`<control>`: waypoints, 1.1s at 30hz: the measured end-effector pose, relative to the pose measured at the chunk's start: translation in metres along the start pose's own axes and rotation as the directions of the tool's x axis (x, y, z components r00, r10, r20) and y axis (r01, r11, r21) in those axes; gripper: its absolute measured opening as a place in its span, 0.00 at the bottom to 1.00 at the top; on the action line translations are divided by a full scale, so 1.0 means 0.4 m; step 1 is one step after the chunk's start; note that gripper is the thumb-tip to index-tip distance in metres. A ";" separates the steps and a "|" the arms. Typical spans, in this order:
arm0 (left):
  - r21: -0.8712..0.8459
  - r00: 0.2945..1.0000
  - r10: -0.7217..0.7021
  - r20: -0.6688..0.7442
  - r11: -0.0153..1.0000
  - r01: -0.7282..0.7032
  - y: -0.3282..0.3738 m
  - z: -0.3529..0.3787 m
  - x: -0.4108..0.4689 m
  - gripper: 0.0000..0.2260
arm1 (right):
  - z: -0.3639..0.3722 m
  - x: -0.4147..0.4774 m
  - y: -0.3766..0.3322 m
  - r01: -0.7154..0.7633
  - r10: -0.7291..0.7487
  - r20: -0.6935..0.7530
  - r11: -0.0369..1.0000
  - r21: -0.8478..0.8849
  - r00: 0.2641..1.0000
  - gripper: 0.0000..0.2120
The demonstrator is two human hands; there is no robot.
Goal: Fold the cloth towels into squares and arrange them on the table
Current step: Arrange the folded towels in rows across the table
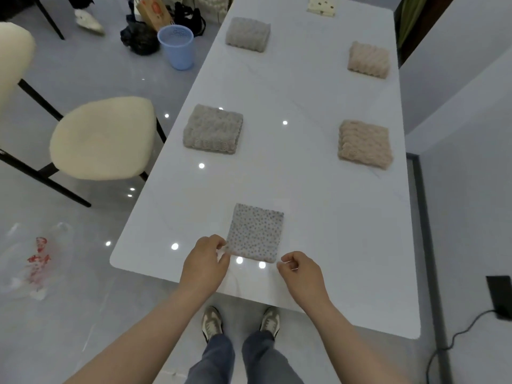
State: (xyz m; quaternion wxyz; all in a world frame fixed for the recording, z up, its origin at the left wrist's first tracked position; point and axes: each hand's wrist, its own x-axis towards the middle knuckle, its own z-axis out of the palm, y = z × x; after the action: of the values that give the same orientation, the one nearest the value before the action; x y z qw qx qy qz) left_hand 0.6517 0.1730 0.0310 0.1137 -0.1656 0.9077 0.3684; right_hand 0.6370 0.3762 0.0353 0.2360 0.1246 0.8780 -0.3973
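Dotted towel (256, 232) folded square, left hand (205, 261) pinching corner, 4 plush towels (212, 129) beyond

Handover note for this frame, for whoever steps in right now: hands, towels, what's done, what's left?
Left hand: pinches the near-left corner of the dotted cloth.
Right hand: fingers curled beside its near-right corner; contact unclear.
Done: dotted cloth lies folded square at the front of the table. Near grey towel and far grey towel sit folded along the left, near beige towel and far beige towel along the right.
Left: probably align and release the dotted cloth. The spotted piece at the far end is too distant to judge.
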 end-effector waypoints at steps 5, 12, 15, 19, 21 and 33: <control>-0.038 1.000 0.013 0.001 0.999 -0.013 -0.013 0.018 0.020 0.11 | 0.026 0.038 -0.012 -0.030 0.030 -0.016 0.999 -0.016 0.999 0.11; 0.005 0.997 0.027 0.066 1.000 -0.028 -0.023 0.043 0.062 0.12 | 0.061 0.090 -0.009 -0.093 0.093 -0.013 0.994 -0.055 0.996 0.07; 0.018 0.997 0.021 0.077 1.000 -0.022 -0.025 0.050 0.066 0.13 | 0.068 0.097 0.007 -0.087 0.086 -0.025 0.994 -0.071 0.996 0.05; 0.015 0.996 0.040 0.079 0.999 -0.041 -0.025 0.058 0.064 0.14 | 0.074 0.103 0.021 -0.081 0.078 -0.046 0.994 -0.077 0.996 0.07; 0.010 0.996 0.040 0.077 0.999 -0.041 -0.022 0.062 0.062 0.14 | 0.075 0.102 0.028 -0.072 0.068 -0.054 0.994 -0.084 0.996 0.08; -0.011 0.992 0.070 0.103 0.998 -0.069 0.002 0.094 0.030 0.15 | 0.055 0.085 0.074 -0.103 0.093 -0.107 0.991 -0.090 0.990 0.08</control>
State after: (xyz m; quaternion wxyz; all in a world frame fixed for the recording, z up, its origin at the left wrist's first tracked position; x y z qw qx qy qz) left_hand 0.6434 0.1974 0.0011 0.1471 -0.1150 0.9044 0.3837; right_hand 0.6269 0.3797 -0.0137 0.2155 0.1766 0.8997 -0.3361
